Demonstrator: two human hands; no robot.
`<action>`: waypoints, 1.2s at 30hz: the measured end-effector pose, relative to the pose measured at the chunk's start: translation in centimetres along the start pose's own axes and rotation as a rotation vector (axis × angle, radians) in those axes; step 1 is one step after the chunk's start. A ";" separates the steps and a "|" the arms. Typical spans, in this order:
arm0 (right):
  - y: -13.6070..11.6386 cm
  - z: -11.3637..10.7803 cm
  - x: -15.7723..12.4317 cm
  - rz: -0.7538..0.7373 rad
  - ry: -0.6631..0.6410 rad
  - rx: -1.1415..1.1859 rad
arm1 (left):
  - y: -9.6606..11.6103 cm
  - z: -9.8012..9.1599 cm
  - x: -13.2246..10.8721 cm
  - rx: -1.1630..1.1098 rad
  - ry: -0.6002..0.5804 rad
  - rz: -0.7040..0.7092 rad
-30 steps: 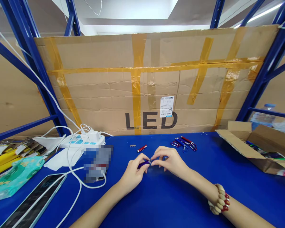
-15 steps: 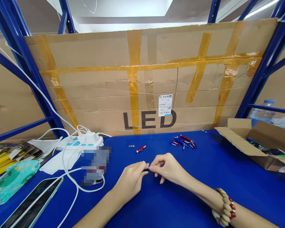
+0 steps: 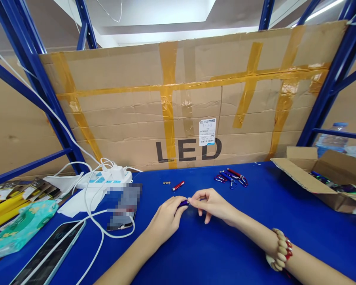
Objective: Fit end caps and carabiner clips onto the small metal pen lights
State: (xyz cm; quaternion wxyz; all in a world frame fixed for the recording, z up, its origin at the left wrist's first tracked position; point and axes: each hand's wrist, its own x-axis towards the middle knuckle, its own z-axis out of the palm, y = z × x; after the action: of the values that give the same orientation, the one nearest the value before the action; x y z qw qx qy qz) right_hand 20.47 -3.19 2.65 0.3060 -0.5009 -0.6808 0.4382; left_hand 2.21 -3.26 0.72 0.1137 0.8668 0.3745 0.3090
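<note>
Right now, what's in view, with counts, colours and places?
Held tube: one, blue, centre
Loose tube: one, red, centre
Discs: about three, silvery, centre
Clipped tubes: several, red and blue, right
Open box: one, brown, right
Bottle: one, clear, far right
Cardboard panel: one, brown, back
Label: one, white, panel
Power strip: one, white, left
Cables: several, white, left
Phone: one, dark-screened, front left
Pixelated item: one, greyish, left
Packages: several, yellow, far left
Packet: one, teal, far left
Frame posts: several, blue, both sides
Table: one, blue, beneath
Bracelets: about two, beige and red, right wrist
Left hand: one, on held tube
Right hand: one, at tube's end
</note>
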 end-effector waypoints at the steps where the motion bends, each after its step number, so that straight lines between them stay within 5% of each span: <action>1: 0.0 -0.5 0.1 -0.018 0.034 -0.073 | -0.1 0.1 0.1 -0.002 0.003 -0.026; 6: 0.0 -3.9 0.3 -0.153 0.229 -0.550 | 0.1 -0.1 0.3 0.014 0.019 -0.145; 16: -0.5 -5.9 -0.7 -0.208 0.154 -1.116 | 0.6 -0.2 0.3 -0.003 -0.004 -0.181; 24: 0.1 -3.2 -0.4 -0.275 0.050 -1.081 | 0.4 -0.2 0.4 -0.002 -0.009 -0.187; 30: -0.2 -5.6 -0.4 -0.224 0.162 -0.953 | -0.4 -0.8 0.7 -0.002 0.021 -0.212; 36: 0.2 -6.3 -0.4 -0.196 0.062 -0.828 | -0.2 -1.2 0.8 -0.051 0.031 -0.184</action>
State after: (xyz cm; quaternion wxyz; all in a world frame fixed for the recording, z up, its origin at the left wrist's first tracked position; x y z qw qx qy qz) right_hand 26.11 -1.75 5.14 0.1395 -0.5274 -0.8341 0.0814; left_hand 1.73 -2.58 1.96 0.1577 0.8207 0.4465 0.3198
